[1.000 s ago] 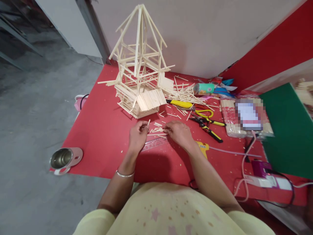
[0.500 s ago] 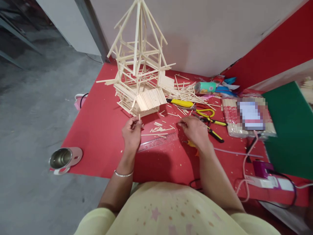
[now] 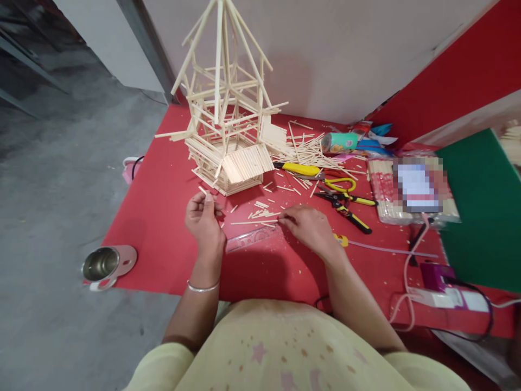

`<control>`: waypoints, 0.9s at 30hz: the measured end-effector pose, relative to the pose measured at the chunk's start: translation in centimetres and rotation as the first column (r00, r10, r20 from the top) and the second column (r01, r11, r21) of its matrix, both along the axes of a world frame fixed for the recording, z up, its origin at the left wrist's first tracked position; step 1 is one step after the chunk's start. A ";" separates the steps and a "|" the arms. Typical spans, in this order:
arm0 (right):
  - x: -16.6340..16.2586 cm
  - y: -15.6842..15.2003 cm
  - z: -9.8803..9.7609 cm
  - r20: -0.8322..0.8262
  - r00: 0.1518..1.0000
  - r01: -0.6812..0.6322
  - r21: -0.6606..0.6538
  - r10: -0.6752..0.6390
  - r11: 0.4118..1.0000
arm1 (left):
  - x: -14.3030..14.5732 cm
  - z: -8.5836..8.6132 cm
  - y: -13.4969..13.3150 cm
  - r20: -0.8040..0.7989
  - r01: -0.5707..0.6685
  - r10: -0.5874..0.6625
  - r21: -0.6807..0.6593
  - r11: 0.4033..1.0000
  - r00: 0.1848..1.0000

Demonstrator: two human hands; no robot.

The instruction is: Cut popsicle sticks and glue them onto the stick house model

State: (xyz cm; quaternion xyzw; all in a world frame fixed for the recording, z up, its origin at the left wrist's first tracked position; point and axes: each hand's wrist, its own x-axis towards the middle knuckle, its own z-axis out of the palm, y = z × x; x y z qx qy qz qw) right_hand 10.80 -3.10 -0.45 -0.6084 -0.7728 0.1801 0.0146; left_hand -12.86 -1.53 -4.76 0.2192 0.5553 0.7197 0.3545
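A short wooden stick (image 3: pixel 202 190) pokes up from the pinched fingers of my left hand (image 3: pixel 203 217), just in front of the stick-built model house (image 3: pixel 228 119). The model has a tall open roof frame and a lower roof panel (image 3: pixel 249 163) of sticks laid side by side. My right hand (image 3: pixel 307 225) is closed, its fingertips on the right end of a longer wooden stick (image 3: pixel 252 222) lying on the table. Short cut pieces (image 3: pixel 262 212) are scattered just behind that stick, and a clear ruler (image 3: pixel 250 239) lies in front of it.
Loose sticks (image 3: pixel 309 152), a yellow-handled tool (image 3: pixel 301 169), scissors (image 3: pixel 342 184) and cutters (image 3: pixel 345 209) lie on the red table (image 3: pixel 146 233). Stick packs (image 3: pixel 380 190) with a phone on top stand right, near cables and a power strip (image 3: pixel 448 298). A mug (image 3: pixel 109 263) sits at the left edge.
My left hand has moved left, away from the model, still with the short stick. My right hand has come left and down to the end of the longer stick.
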 end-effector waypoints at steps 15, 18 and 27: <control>-1.0 0.9 -0.6 0.215 0.973 0.057 0.106 -0.079 0.993 | 0.3 0.3 -0.2 0.069 0.069 -0.069 0.011 0.998 0.995; -0.1 1.0 -0.4 0.239 0.966 0.082 0.101 -0.104 0.992 | 0.8 0.0 -0.4 0.068 0.207 -0.205 -0.016 0.978 0.976; 0.5 1.2 -0.2 0.175 0.982 0.064 0.053 -0.072 0.997 | 1.4 -0.8 -0.8 0.017 0.355 -0.355 -0.090 0.930 0.935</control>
